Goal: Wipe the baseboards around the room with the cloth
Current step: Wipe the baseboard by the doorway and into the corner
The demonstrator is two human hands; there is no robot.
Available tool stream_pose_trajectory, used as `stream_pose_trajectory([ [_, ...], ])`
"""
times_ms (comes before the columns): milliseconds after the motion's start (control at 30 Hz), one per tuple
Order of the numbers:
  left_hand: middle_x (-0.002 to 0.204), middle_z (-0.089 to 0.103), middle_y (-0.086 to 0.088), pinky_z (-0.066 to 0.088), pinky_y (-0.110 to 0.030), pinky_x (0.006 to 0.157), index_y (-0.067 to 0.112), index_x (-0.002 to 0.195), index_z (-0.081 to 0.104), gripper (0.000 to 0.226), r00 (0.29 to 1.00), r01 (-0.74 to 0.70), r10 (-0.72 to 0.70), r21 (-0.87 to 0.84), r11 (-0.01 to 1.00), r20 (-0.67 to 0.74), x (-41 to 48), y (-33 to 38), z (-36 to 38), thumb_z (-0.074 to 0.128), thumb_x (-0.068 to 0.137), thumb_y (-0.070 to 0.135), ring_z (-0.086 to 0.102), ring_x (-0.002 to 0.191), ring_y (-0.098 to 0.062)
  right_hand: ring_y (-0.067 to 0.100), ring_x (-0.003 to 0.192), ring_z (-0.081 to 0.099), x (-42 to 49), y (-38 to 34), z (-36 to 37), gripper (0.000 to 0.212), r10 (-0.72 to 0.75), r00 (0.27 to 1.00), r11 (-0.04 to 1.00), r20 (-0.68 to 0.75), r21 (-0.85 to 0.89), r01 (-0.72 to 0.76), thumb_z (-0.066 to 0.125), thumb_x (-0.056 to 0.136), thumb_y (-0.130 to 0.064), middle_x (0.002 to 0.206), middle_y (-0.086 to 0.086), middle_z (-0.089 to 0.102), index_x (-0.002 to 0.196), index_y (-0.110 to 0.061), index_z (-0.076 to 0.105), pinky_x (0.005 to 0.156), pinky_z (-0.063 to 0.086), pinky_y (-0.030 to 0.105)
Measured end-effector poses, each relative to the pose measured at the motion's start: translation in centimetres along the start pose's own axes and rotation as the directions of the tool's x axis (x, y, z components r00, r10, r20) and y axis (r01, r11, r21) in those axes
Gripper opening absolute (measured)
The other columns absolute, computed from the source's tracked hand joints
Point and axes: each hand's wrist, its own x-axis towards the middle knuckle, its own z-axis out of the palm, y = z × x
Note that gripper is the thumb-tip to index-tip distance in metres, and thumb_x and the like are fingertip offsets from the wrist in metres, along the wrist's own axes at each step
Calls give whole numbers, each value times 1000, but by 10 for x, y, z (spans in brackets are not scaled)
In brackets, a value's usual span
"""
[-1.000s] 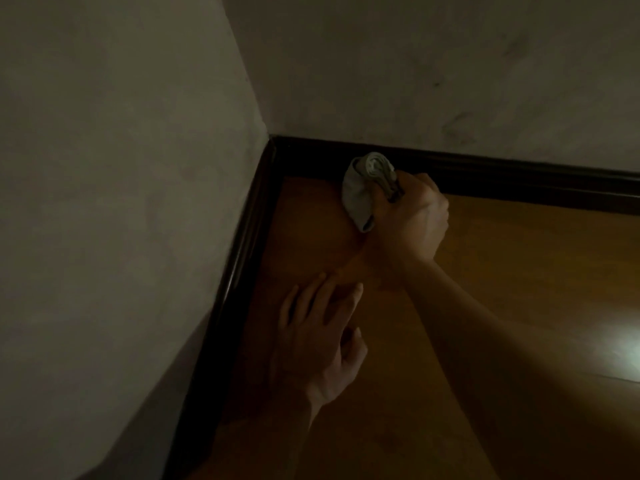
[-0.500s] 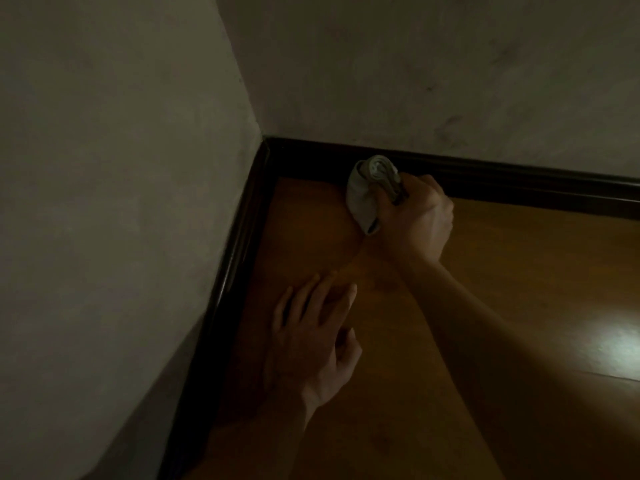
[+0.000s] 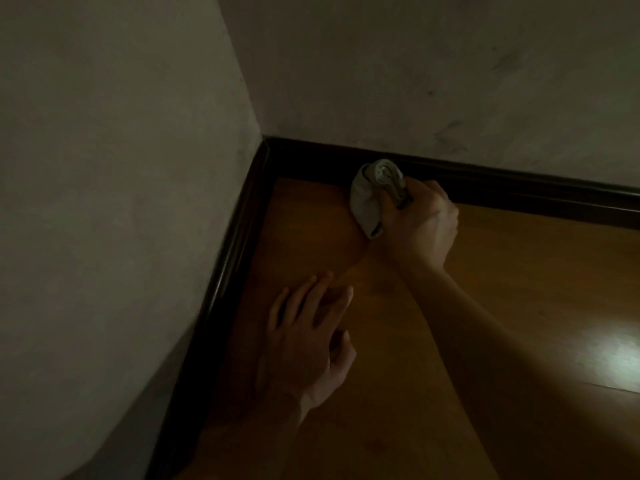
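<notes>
You're gripping bunched pale grey fabric cloth (image 3: 367, 199) in right hand (image 3: 420, 226), wad apparently touching dark glossy wooden baseboard (image 3: 519, 190), near its corner. Judging it soft, light, compliant: hold gathered tail. Left hand (image 3: 304, 344) lying flat, fingers spread, beside baseboard.

two bare hands are in view: one left hand (image 3: 304, 344), fingers spread flat, and one right hand (image 3: 420, 223), curled round the only cloth (image 3: 369, 197), a single bunched grey rag. two runs of dark skirting show, one left baseboard (image 3: 221, 296) and one back baseboard (image 3: 502, 183), meeting at one corner beneath two pale walls, one left wall (image 3: 114, 185) and one back wall (image 3: 433, 74). there is one wooden floor (image 3: 512, 271) with one bright patch of glare (image 3: 620, 351) on it, and two bare arms reach in, one left forearm (image 3: 263, 441) and one right forearm (image 3: 502, 341).
</notes>
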Motion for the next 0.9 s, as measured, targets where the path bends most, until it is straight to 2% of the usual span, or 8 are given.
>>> stream_pose_trajectory([
  [100,159,36,7,23,-47,118,43,148,43,64,1000,-5,5,-2,1000,0,0,0,0,53,85,46,30,147,-16,26,70,59,-1,7,-2,27,49,996,999,-68,18,-48,69,85,-38,81,3,59,79,-11,68,54,37,30],
  [267,156,41,5,28,-50,116,41,148,44,63,1000,5,-5,29,1000,3,0,1,-1,51,85,45,34,145,-19,28,71,60,-2,-11,11,28,-39,999,999,20,34,38,65,88,-39,88,5,61,83,-12,69,55,44,33],
  [367,156,41,5,27,-50,116,41,148,44,63,1000,-3,4,17,1000,-12,0,1,0,52,85,44,34,145,-19,30,70,60,0,-7,10,28,-62,998,997,19,50,61,65,87,-39,87,6,61,81,-11,68,54,43,33],
  [633,159,36,5,23,-50,118,38,148,45,60,998,-42,43,15,999,-47,-1,-2,4,48,88,45,32,147,-20,31,76,61,7,47,-32,28,88,988,996,-124,-16,-91,68,85,-39,88,9,63,85,-12,70,57,36,30],
  [800,159,37,4,27,-54,116,37,147,48,57,999,-23,25,34,999,-42,-1,1,3,47,90,43,33,146,-21,32,75,61,8,30,-22,25,-23,1000,1000,-22,-21,23,69,86,-36,89,8,62,88,-12,71,55,40,32],
  [900,159,36,4,25,-53,117,37,148,46,60,998,-36,38,37,999,-43,-1,0,2,47,89,44,32,147,-21,29,74,61,9,41,-26,25,8,997,1000,-74,-14,-9,70,85,-38,86,6,62,87,-13,71,55,36,30],
])
